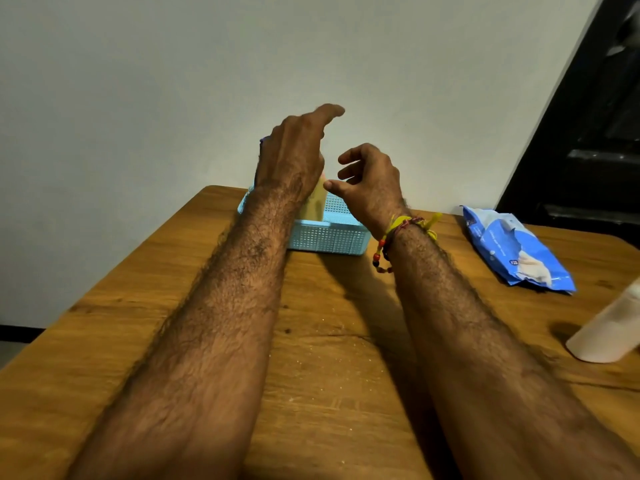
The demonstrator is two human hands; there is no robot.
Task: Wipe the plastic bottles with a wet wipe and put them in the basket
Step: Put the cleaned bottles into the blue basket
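Yellowish plastic, one bottle (pixel 314 202), stands in the single blue basket (pixel 329 237) at the table's (pixel 138 323) far edge, under the left hand (pixel 294 157); its grip is hidden. The right hand (pixel 367 183) hovers beside, fingers loosely curled, empty. One white bottle (pixel 613 327) and one wipes pack (pixel 512 247) lie right.

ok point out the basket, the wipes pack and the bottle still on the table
basket (pixel 329 239): head view, front mesh wall
wipes pack (pixel 512 247): head view, middle of the blue wrapper
white bottle (pixel 609 330): head view, its side, at the right edge
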